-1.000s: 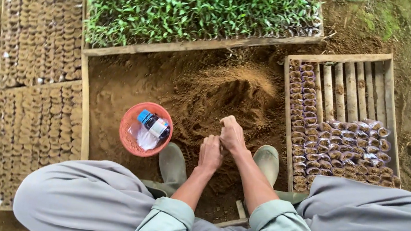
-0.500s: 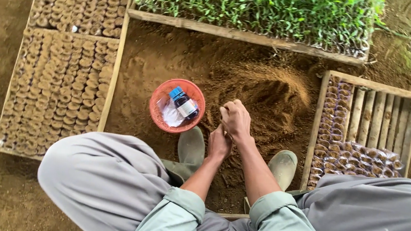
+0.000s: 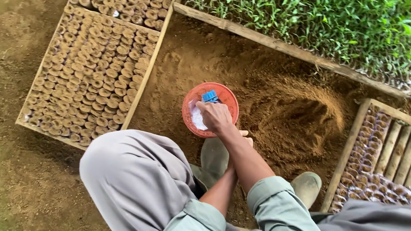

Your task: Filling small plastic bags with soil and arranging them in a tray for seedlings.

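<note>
My right hand [image 3: 214, 115] reaches across into a red round bowl [image 3: 229, 100] on the soil. Its curled fingers rest on white plastic pieces [image 3: 196, 119] beside a small blue item [image 3: 210, 96]. I cannot see whether the fingers grip anything. My left hand [image 3: 245, 135] lies under the right forearm. Only its fingertips show, just right of the bowl and above my grey-green boot [image 3: 213, 156].
A heap of loose brown soil [image 3: 295, 119] lies right of the bowl. On the left, wooden frames [image 3: 142, 78] hold several small soil-filled pots. A tray of green seedlings [image 3: 314, 13] stands at the back. A slatted wooden crate [image 3: 396, 151] sits at the right.
My right hand has left the spot in front of the soil heap and moved left into the red bowl. The view has swung, so everything sits further right and lower.
</note>
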